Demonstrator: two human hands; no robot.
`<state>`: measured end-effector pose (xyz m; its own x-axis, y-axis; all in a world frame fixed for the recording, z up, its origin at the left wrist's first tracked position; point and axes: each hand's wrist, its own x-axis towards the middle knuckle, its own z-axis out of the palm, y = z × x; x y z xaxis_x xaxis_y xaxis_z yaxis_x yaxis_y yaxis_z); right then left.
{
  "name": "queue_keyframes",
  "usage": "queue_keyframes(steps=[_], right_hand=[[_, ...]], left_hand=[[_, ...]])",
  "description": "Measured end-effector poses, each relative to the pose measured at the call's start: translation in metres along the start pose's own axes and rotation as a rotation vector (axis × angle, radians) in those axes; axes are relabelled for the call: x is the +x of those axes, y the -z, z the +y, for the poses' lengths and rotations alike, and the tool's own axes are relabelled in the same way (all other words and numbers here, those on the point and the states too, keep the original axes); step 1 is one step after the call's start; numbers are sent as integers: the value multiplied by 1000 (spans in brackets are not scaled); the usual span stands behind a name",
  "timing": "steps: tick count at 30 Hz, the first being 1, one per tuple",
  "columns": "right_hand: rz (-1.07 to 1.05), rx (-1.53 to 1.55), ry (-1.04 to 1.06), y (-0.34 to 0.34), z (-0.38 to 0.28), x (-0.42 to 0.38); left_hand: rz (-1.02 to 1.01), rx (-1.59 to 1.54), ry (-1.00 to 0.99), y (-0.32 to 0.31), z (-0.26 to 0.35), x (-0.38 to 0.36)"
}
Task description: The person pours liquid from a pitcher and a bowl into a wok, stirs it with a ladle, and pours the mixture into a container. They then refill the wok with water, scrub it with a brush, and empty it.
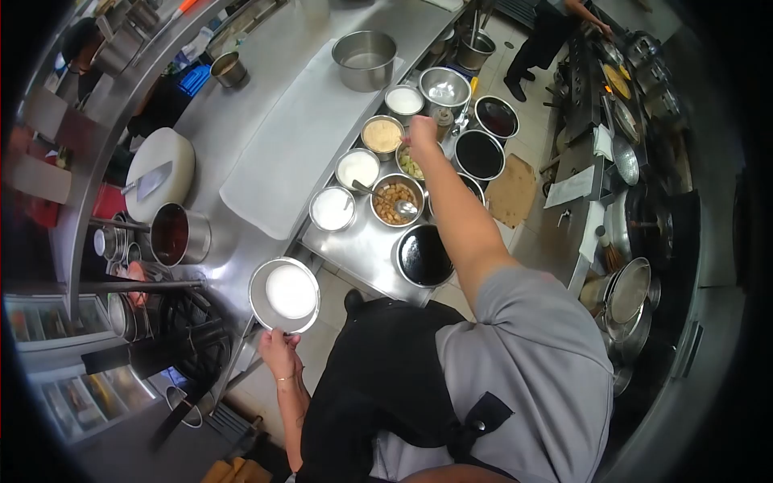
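Note:
My left hand [279, 351] grips the near rim of a round metal bowl [262, 282], holding it beside the steel counter's edge. White contents [292, 291] cover part of its bottom. Stretched far forward, my right hand [423, 137] hangs over the ingredient containers with its fingers closed; what they hold, if anything, I cannot make out. Just left of it stands a container of tan powder [382, 134]. Partly hidden below that hand is a container with pale green pieces [410, 163]. Closer to me, a pan of browned cubes [394, 198] has spoons in it.
White-filled containers [332, 208] and pots of dark liquid [424, 256] crowd the low steel table. On the counter are an empty pot [365, 60] and a round white block [160, 175] bearing a cleaver [154, 180]. Another person [541, 44] stands by the stove at upper right.

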<state>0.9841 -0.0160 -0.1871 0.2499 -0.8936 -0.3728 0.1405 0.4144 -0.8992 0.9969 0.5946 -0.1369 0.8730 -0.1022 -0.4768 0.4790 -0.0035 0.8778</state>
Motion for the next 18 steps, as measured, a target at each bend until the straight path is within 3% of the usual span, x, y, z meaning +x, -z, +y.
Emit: queue_keyframes(steps=[4, 6, 9, 12, 17, 18], right_hand=[[-78, 3, -87, 12, 5, -93], [-216, 233, -300, 11, 18, -107], [-259, 349, -368, -6, 41, -93], [-162, 355, -332, -22, 44, -92], [-213, 328, -276, -9, 51, -84], [-220, 202, -196, -4, 54, -87]], left_hand=[[-33, -22, 2, -4, 2, 8], [-51, -17, -3, -3, 1, 15], [-84, -11, -18, -10, 7, 21], [-93, -23, -9, -13, 14, 21], [-115, 16, -36, -13, 13, 28], [-104, 20, -27, -8, 12, 27]])
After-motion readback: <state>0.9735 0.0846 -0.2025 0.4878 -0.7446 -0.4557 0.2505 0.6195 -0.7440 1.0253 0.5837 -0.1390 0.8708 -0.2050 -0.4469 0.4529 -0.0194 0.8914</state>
